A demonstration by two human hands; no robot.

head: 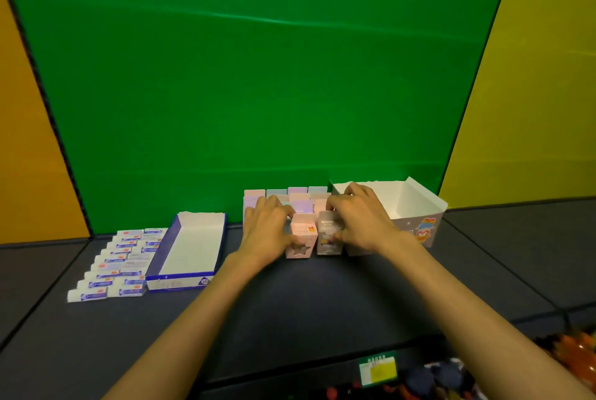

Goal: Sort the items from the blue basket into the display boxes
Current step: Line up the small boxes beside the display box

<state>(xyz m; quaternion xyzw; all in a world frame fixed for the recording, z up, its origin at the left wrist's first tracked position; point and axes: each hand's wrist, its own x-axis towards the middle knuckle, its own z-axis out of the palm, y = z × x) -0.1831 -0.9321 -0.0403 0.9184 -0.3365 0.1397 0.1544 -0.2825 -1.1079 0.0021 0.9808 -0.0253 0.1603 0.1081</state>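
Head view shows a green backdrop (251,77) filling most of the frame, with a dark tabletop (306,303) below it. Against the backdrop stands a grey box (416,216) with a white inside and a rainbow print on its front. Well to the left of the grey box lies a long blue box (190,248), white inside, end-on to the person. Just left of the grey box stands a block of pastel cartons (298,198), upright in rows. Beyond the blue box, farthest from the grey box, white erasers (119,261) lie in two flat columns on the tabletop. The left hand (269,232) has its fingers curled round a pink carton (302,236) at the front of the block. The right hand (358,216) grips a grey carton (328,235) touching the grey box's left wall, fingers clamped on it. Both cartons stand upright, side by side. The blue basket is not clearly seen; blurred, colourful items (451,374) sit at the near edge, below the grey box.
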